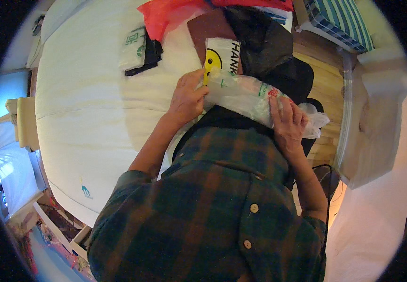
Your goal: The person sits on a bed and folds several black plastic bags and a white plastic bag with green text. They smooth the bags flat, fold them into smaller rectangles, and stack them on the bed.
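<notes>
A translucent plastic bag (240, 93) with green and red print lies stretched in a long flat strip across my lap. The fingers of my left hand (188, 95) pinch its left end. My right hand (288, 121) rests on its right part with bent fingers, and the crumpled handles (316, 121) stick out beyond. Just above lies a white plastic bag (224, 53) with a yellow smiley face, on a brown flat item (208, 30). A black plastic bag (263, 38) lies to its right. Further left, a folded white bag with green print (133, 49) partly covers a folded black bag (152, 54).
A cream-covered mattress (83, 105) spreads to the left. Red plastic bags (168, 17) lie at its far side. A box with striped cloth (337, 24) stands at the upper right, above wooden flooring (326, 81). A black cable (328, 204) hangs by my right arm.
</notes>
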`<action>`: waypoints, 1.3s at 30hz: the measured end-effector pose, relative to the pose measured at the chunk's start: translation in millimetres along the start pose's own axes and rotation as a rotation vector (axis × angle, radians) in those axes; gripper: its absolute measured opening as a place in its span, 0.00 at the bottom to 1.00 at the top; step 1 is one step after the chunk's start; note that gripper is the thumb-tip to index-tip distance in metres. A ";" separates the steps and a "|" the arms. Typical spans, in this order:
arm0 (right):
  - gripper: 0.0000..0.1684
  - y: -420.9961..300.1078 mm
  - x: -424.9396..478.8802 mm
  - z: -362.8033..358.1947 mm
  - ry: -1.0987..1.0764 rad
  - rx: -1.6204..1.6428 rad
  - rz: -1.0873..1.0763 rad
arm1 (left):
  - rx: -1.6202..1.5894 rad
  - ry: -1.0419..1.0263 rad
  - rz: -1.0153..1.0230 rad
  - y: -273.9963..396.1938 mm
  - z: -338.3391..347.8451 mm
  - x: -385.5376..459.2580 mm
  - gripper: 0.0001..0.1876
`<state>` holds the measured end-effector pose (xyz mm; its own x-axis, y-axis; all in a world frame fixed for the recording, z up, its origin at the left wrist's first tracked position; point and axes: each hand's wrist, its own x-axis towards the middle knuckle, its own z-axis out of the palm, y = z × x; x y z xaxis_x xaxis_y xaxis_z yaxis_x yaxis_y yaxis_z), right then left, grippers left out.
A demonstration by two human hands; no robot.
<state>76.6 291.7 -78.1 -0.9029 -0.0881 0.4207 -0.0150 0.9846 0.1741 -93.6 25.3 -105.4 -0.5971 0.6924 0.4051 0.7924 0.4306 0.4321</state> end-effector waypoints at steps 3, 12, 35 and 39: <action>0.26 -2.7 -2.0 0.0 -0.007 0.006 0.004 | -0.085 0.072 -0.031 4.6 -14.4 17.3 0.12; 0.28 -6.4 -5.1 0.6 -0.027 -0.043 0.027 | -0.302 -0.786 -0.114 4.0 -4.1 129.6 0.24; 0.27 -2.3 -2.1 -2.8 0.022 0.148 0.123 | -0.806 -0.375 -0.635 -54.8 10.4 91.1 0.08; 0.24 -5.2 15.9 2.9 0.090 0.177 0.103 | -0.620 -0.271 -0.630 -70.5 2.7 92.8 0.07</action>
<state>61.1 285.6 -74.9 -0.8615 0.0090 0.5076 -0.0067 0.9996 -0.0291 -204.5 60.8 -100.4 -0.7835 0.5811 -0.2202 0.0760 0.4413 0.8941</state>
